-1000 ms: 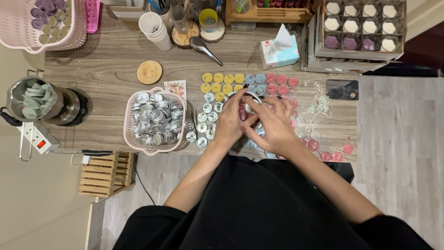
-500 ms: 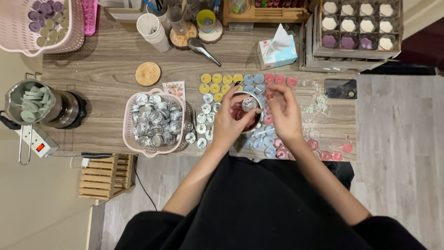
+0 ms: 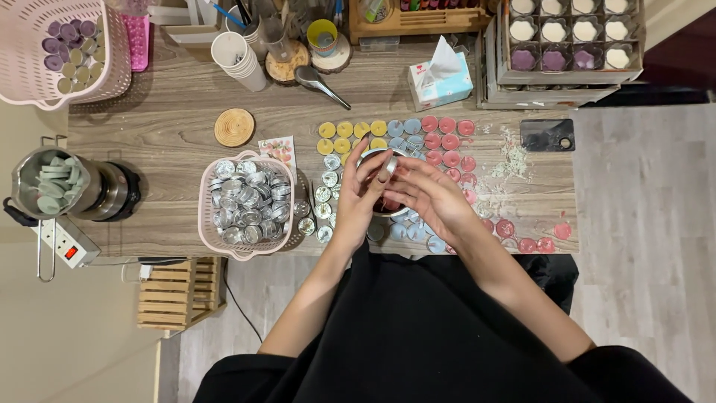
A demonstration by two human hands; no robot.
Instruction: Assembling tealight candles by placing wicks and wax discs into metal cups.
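Observation:
Over the near part of the wooden table (image 3: 164, 149), both my hands close around a round metal tin (image 3: 387, 205) with something dark red inside. My left hand (image 3: 362, 195) grips its left side, thumb and fingers over the rim. My right hand (image 3: 431, 195) covers its right side, fingertips reaching across the top, so most of the tin is hidden. Under and around my hands lie rows of small tealight candles: yellow ones (image 3: 335, 134), blue ones (image 3: 403, 128) and pink ones (image 3: 447, 142). Small silver cups (image 3: 326, 179) stand just left of my left hand.
A pink basket (image 3: 203, 213) of empty silver cups sits to the left. Farther left are a metal pot of green wax pieces (image 3: 52, 183) and a power strip (image 3: 63, 242). A tissue box (image 3: 440, 78), phone (image 3: 547, 135), wooden coaster (image 3: 234, 127), paper cups (image 3: 237, 56) and moulded candle trays (image 3: 567, 37) lie beyond.
My hands, together on the tin throughout, rose toward the candle rows and have come back a little nearer to me. My right fingers now reach farther over the tin's top.

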